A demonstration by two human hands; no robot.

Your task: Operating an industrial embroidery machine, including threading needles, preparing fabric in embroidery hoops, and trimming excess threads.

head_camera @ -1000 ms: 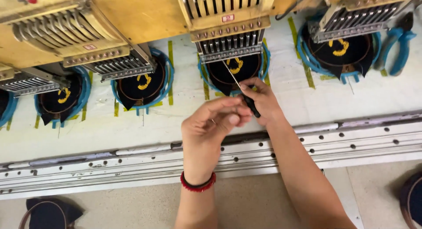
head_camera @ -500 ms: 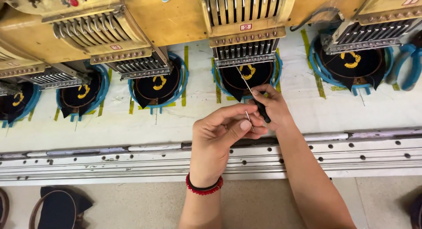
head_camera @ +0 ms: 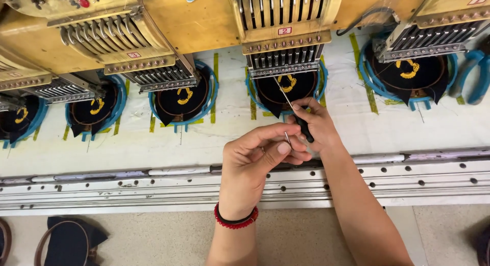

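Head cam looks down on a multi-head embroidery machine; the person's two hands meet in front of the centre head.

Right hand: fingers curled shut round a small tool with a black handle. Its thin metal shaft angles up-left toward the needle row of the centre head. The tip sits over the black fabric in the blue hoop under that head, beside the yellow stitched motif. Can't tell whether the tip touches anything.

Left hand: thumb and forefinger pinched together on a small thin metal piece, probably a needle, too small to say for sure. The other fingers are loosely curled. The pinch sits just beside the right hand, nearly touching its knuckles. A red and black bead bracelet is on the left wrist.

Around them:
- The white worktop carries the hoops in a row, with yellow-green tape marks between them.
- More blue hoops with black fabric and the same yellow motif: one just left of centre, another further left, one at the right.
- A grey metal rail with screw holes runs along the front edge of the worktop; both forearms cross over it.
- A dark fabric piece in a brown hoop lies on the floor at lower left.
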